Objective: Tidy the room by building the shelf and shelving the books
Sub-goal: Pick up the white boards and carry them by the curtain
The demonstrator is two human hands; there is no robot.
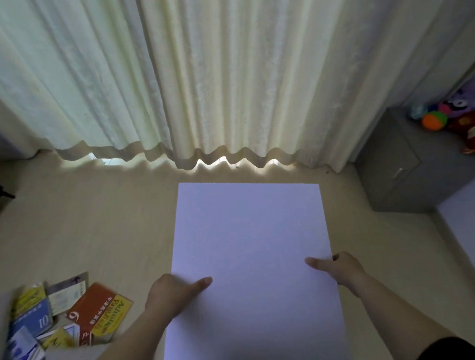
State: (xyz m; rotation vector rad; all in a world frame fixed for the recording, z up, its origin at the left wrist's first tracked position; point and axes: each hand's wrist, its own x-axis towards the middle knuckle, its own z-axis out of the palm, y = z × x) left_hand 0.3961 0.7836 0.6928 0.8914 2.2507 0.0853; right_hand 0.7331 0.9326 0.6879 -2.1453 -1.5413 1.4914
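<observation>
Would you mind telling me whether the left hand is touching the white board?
Touching. The head view shows the left hand gripping the left edge of the white board, with its thumb lying flat on the top face.

Both bare forearms reach forward, side by side. The left grip (170,296) clasps the left edge of a flat white rectangular board (249,230), thumb laid flat on top, fingers hidden beneath. The right grip (346,270) clasps the right edge the same way.

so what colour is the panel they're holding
Plain white panel, slightly bluish in shade; head view.
</observation>
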